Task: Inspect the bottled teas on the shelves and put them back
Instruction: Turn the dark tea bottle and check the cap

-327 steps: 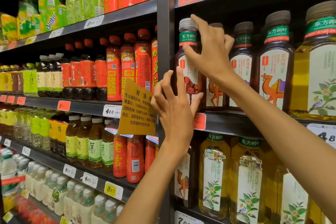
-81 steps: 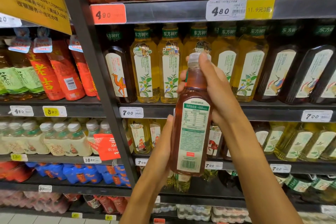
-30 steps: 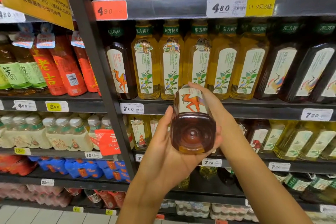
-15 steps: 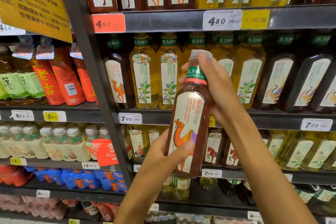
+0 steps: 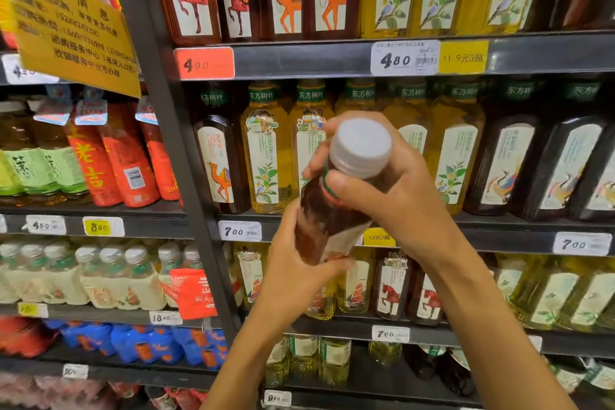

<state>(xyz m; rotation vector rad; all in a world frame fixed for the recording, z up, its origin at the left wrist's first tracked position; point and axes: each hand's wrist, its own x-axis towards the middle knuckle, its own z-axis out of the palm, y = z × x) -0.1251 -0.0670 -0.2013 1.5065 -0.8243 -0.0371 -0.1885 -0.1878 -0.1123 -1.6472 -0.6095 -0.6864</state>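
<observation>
A shop's drinks aisle: dark metal shelves [image 5: 332, 58] packed with rows of bottled teas [image 5: 266, 150], price tags [image 5: 404, 58] clipped along every edge, and a yellow printed notice [image 5: 71, 30] hanging beside them.

Both hands [image 5: 392, 200] grip a tilted tea bottle [image 5: 327, 220] before shelves [image 5: 299, 58].

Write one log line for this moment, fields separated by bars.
phase: inspecting | object: dark reddish-brown plastic tea bottle with grey cap, tilted, cap toward camera | left hand: holds base | right hand: holds neck | shelf: not returned
</observation>
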